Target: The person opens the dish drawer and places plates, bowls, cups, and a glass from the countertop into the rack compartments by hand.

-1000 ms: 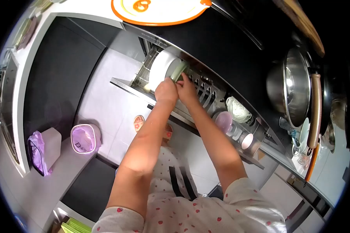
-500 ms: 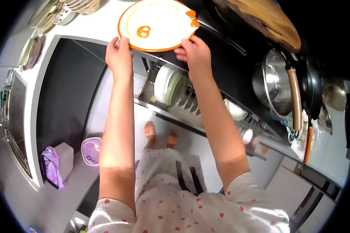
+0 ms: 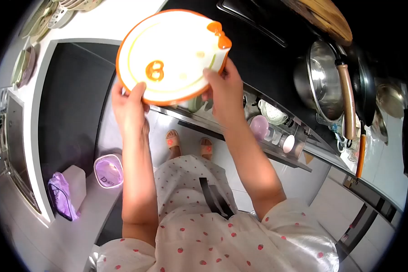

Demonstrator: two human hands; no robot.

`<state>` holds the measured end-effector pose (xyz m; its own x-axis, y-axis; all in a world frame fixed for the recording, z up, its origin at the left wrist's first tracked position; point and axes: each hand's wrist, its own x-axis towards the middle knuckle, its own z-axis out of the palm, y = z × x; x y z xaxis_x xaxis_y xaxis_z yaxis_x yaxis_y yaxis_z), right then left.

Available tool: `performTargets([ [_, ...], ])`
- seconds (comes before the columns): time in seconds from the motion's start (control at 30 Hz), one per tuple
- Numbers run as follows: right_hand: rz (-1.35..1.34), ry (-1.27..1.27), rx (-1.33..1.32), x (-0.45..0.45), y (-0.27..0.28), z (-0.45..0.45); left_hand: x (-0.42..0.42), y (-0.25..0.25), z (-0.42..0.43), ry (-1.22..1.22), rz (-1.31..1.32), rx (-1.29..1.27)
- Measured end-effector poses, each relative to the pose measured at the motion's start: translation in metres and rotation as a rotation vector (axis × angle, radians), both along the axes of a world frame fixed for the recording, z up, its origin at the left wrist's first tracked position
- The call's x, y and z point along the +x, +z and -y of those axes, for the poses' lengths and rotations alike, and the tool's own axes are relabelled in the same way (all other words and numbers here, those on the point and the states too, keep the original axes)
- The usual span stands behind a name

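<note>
Between my two hands is a white plate [image 3: 172, 50] with an orange rim, an orange bow at its right edge and an orange snout-like mark. My left hand [image 3: 130, 106] grips the lower left rim, thumb on top. The lower right rim is pinched by my right hand [image 3: 224, 88], its thumb on the plate's face and its fingers partly hidden beneath. Below the plate an open drawer [image 3: 199, 124] holds dishes, mostly covered by the plate; a pink bowl [image 3: 259, 127] and a white cup [image 3: 287, 143] show at its right.
Stacked bowls [image 3: 79, 4] stand on the white counter [image 3: 109, 22] at upper left. A steel pot [image 3: 324, 86] and a pan with an orange handle [image 3: 361, 156] are on the right. A lilac-lined bin [image 3: 109, 171] stands on the floor at left.
Both hands have drawn the plate down and left, nearer to my body, and its face is turned more toward me. It now covers much of the drawer's left part.
</note>
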<state>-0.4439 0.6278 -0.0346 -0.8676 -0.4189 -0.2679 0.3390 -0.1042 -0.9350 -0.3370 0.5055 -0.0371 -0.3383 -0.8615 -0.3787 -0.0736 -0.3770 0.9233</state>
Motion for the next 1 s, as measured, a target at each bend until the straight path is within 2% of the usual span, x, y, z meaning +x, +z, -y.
performTargets([
  [0.1,0.125,0.102,0.056,0.034,0.006,-0.041,0.045,0.002,-0.037,0.02,0.028,0.01],
  [0.17,0.194,0.214,-0.001,0.055,0.006,-0.067,0.068,0.0,-0.064,0.048,0.018,-0.017],
  [0.3,0.242,0.237,-0.053,0.081,-0.02,-0.118,0.095,-0.026,-0.117,0.101,0.03,0.052],
  [0.37,0.395,0.224,0.017,0.078,-0.033,-0.142,0.091,-0.032,-0.136,-0.017,0.149,0.097],
  [0.43,0.379,0.202,0.059,0.072,-0.042,-0.161,0.079,-0.048,-0.15,-0.05,0.131,0.166],
  [0.5,0.408,0.057,0.062,0.062,-0.048,-0.175,0.065,-0.06,-0.161,-0.179,0.133,0.212],
  [0.57,0.402,-0.006,0.047,0.048,-0.066,-0.188,0.049,-0.076,-0.166,-0.308,0.211,0.165],
  [0.63,0.44,-0.045,0.048,0.031,-0.087,-0.204,0.034,-0.091,-0.172,-0.402,0.314,-0.1],
  [0.67,0.441,-0.04,0.049,0.024,-0.096,-0.208,0.031,-0.111,-0.178,-0.378,0.435,-0.499],
  [0.7,0.449,-0.089,0.08,0.018,-0.104,-0.213,0.023,-0.108,-0.179,-0.38,0.45,-0.702],
  [0.77,0.458,-0.129,0.115,0.005,-0.121,-0.215,0.011,-0.116,-0.185,-0.469,0.386,-0.866],
  [0.8,0.445,-0.152,0.155,-0.001,-0.129,-0.215,0.006,-0.119,-0.19,-0.464,0.392,-0.862],
  [0.87,0.388,-0.135,0.23,-0.016,-0.145,-0.213,-0.005,-0.126,-0.203,-0.79,0.365,-0.823],
  [0.9,0.391,-0.13,0.233,-0.02,-0.149,-0.208,-0.01,-0.131,-0.208,-0.787,0.37,-0.819],
  [1.0,0.278,-0.01,0.409,-0.035,-0.161,-0.189,-0.034,-0.148,-0.216,-0.949,0.66,-0.872],
])
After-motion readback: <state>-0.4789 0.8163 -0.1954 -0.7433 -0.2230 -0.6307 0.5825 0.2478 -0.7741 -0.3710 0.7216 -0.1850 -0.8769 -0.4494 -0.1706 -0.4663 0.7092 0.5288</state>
